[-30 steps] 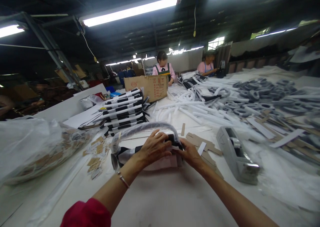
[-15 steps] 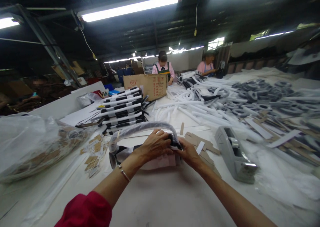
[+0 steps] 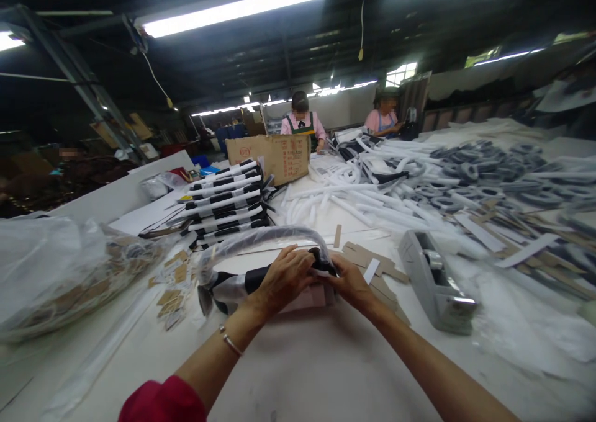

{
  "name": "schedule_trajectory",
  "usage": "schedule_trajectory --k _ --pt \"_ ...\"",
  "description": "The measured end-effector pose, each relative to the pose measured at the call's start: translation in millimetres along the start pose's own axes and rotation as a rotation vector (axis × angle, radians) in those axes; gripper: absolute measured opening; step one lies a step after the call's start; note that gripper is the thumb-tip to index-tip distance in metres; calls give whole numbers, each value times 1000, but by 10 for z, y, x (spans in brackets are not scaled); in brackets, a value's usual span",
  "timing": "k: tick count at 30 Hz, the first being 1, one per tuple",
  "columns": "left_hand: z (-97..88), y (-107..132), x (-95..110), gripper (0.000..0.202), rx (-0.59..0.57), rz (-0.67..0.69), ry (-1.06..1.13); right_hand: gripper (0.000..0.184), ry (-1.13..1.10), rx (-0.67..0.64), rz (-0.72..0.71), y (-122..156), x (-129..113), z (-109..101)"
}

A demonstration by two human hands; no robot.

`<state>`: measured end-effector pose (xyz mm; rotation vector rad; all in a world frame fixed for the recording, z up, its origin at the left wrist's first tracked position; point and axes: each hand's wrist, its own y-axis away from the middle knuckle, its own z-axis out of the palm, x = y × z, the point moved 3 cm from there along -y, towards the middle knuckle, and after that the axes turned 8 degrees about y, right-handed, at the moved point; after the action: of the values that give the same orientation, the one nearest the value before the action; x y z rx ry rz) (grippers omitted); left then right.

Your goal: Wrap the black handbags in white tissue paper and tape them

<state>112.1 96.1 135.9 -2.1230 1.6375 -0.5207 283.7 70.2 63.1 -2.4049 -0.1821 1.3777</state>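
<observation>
On the table in front of me lies a black handbag (image 3: 256,278) with white wrapping across it. Its arched handle (image 3: 261,237) is covered in clear plastic and stands up behind my hands. My left hand (image 3: 287,277) rests over the top of the bag, fingers bent and pressed onto its right part. At the bag's right end, my right hand (image 3: 348,282) grips the edge near the foot of the handle, thumb and fingers closed together. A pale sheet (image 3: 305,299) shows below my left hand. My fingertips are partly hidden by the bag.
A grey tape dispenser (image 3: 435,285) stands to the right, beside flat cardboard pieces (image 3: 372,260). Stacked black-and-white wrapped items (image 3: 228,202) and a carton (image 3: 267,155) are behind. Paper tags (image 3: 174,291) and a plastic bag (image 3: 60,273) lie left. Two co-workers (image 3: 302,121) sit across.
The view has shifted slightly. My left hand has moved a little on the bag, and more of the black part shows to its left. My right hand keeps its hold at the right end.
</observation>
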Motion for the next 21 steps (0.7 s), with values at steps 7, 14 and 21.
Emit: schedule_trajectory --k 7,14,21 --pt "-13 -22 -33 17 -119 -2 -114 36 -5 -10 6 -5 -19 -6" --pt "-30 -129 -122 30 -273 -13 -188 34 5 -10 6 2 8 -4" --pt "-1 -142 -128 34 -213 -8 -220 47 54 44 -26 15 -56 -19"
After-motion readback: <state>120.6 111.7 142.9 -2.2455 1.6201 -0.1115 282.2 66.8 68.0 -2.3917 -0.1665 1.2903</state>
